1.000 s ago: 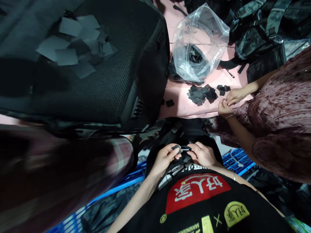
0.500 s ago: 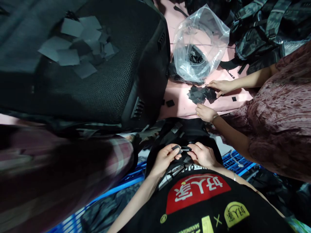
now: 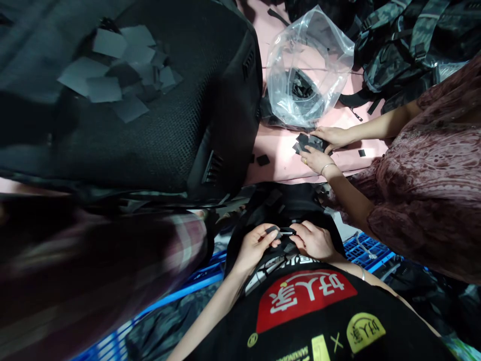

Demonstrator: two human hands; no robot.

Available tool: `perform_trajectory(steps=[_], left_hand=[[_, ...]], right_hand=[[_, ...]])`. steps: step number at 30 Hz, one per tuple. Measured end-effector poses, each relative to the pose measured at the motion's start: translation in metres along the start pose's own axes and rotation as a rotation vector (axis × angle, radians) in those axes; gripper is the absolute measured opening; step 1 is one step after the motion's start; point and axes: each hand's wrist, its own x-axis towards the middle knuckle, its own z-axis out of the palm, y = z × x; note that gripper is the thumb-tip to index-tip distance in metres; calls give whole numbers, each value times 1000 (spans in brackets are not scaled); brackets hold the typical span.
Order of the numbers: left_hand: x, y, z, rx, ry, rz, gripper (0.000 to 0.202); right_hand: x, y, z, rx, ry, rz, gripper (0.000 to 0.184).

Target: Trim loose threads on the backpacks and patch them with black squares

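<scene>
My left hand [image 3: 258, 242] pinches a small dark flat patch [image 3: 272, 230] between thumb and fingers, above my lap. Close on its right, my right hand [image 3: 312, 240] is closed on a slim black tool with a pale, shiny strip [image 3: 287, 231]. The tool's tip meets the edge of the patch or lies right beside it; which one I cannot tell. Its exact kind is too small to make out. Below the two hands, another dark scrap [image 3: 289, 247] rests on the dark cloth of my lap. More dark scraps [image 3: 274, 197] lie on my lap beyond my hands.
A big black mesh backpack [image 3: 180, 130] at left carries loose grey squares [image 3: 104, 89]. On the pink surface [image 3: 276, 173], a co-worker's hands [image 3: 319, 161] gather dark squares [image 3: 303, 142] beside a clear plastic bag [image 3: 278, 85]. Camouflage bags [image 3: 406, 55] fill the far right. Blue plastic crates [image 3: 370, 250] stand low.
The co-worker's hands have moved left and closer together over the pile of dark squares, which is now more compact. My own hands have hardly moved.
</scene>
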Motion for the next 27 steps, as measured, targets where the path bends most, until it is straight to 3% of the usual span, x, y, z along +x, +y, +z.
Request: perform_trajectory(steps=[27], left_hand=[[2,0,-1,28,4,-9,32]], right_hand=[[2,-6,-5,-44,-44,23,24]])
